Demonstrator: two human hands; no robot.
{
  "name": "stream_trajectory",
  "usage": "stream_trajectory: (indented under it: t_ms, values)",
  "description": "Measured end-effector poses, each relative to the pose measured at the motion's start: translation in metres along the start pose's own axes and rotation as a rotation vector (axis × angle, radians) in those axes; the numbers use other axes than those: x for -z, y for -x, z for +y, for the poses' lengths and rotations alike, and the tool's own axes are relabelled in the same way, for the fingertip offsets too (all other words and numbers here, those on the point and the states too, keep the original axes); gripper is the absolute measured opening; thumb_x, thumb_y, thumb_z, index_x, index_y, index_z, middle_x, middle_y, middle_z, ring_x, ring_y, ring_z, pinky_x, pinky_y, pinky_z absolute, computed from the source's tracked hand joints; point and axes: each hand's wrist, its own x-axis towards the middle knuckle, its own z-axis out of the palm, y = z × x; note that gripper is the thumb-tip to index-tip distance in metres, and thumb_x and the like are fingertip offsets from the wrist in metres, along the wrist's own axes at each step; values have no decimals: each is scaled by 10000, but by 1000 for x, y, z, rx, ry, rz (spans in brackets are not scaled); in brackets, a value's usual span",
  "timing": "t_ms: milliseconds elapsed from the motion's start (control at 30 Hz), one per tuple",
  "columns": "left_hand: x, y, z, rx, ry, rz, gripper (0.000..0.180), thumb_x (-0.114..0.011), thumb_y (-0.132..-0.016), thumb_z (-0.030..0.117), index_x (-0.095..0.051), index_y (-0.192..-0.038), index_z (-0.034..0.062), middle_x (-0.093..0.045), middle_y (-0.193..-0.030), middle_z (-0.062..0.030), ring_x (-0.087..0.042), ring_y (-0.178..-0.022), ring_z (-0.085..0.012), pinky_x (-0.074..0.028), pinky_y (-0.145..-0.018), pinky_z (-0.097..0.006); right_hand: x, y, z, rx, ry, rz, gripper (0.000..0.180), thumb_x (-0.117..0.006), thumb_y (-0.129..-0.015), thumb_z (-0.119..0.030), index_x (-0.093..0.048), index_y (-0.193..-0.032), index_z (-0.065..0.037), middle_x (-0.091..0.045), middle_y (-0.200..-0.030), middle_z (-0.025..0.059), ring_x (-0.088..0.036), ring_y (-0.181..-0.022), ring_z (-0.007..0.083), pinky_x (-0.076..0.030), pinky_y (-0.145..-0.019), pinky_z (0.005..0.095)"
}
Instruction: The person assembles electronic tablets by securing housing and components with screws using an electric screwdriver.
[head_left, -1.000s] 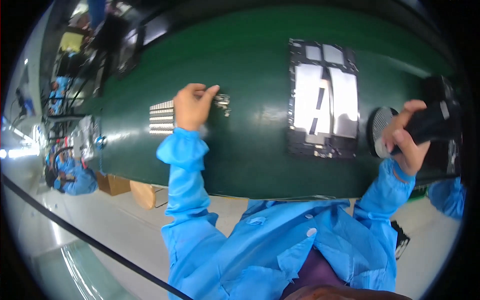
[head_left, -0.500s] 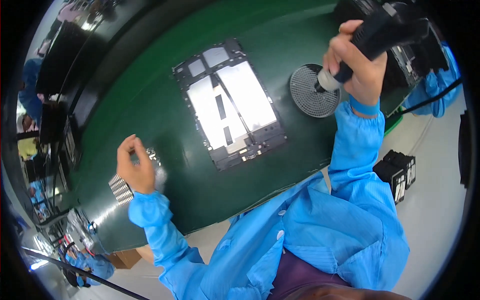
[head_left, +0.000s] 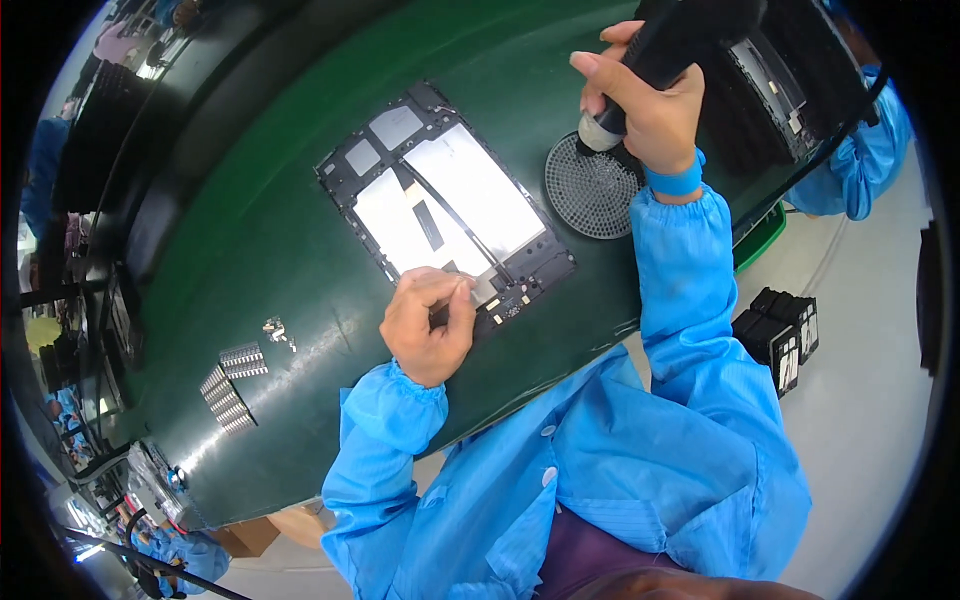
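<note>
Opened tablet (head_left: 447,215): laid flat on the green counter (head_left: 250,230), back cover off, with a black frame around two pale battery cells and small boards at its far-left corner and near edge.
Left hand (head_left: 428,322): curled at the near edge of the tablet, thumb and fingers pinched together over a small part by the lower board; whether something is gripped between them cannot be told.
Right hand (head_left: 645,105): closed around the black body of an electric screwdriver (head_left: 665,55), whose pale tip is held down onto a round perforated screw tray (head_left: 590,190) just right of the tablet.
Handling of the tablet: judged light, thin and stiff only along the frame; the cells and the ribbon cable crossing them are judged fragile and easily creased or punctured, so the outer frame edges are judged the safest places to take hold.
Handling of the screwdriver: judged rigid and fairly heavy, well gripped round the barrel.
Small parts: rows of silvery metal pieces (head_left: 232,380) lie on the counter well left of the left hand, with a few loose bits (head_left: 277,328) nearer.
Hidden: the fingertip contact is covered by the hand itself; the screwdriver's top is cut off by the picture's rim; screws in the tray are too small to make out; further devices (head_left: 770,80) at the far right are dark and unclear.
</note>
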Motion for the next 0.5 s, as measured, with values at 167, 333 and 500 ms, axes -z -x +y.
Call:
stream_trajectory:
  t_ms: [167,333,500]
  values:
    - [11,-11,-5,161,-91,135,67,-559,-849,2,-588,-907,-13,-650,-777,-106,-629,-690,-181,-500,-623,-252,-4,-2,8,19,117,-50,237,-705,-724,-13,-555,-900,39,-573,-588,60,-566,-472,146,-459,-472,257]
    - [31,-36,-34,141,-173,354,163,-511,-880,-14,-603,-1008,-57,-626,-859,-102,-605,-802,-146,-491,-734,-239,-3,-1,8,-1,147,-62,228,-708,-728,-22,-562,-896,29,-581,-588,62,-570,-474,147,-463,-478,250]
    - [30,-51,-45,208,-37,386,157,-553,-869,7,-610,-1002,-54,-630,-887,-91,-598,-819,-126,-489,-756,-236,-5,-1,10,11,148,-79,226,-716,-733,-42,-566,-891,19,-592,-600,69,-576,-479,149,-467,-481,250]
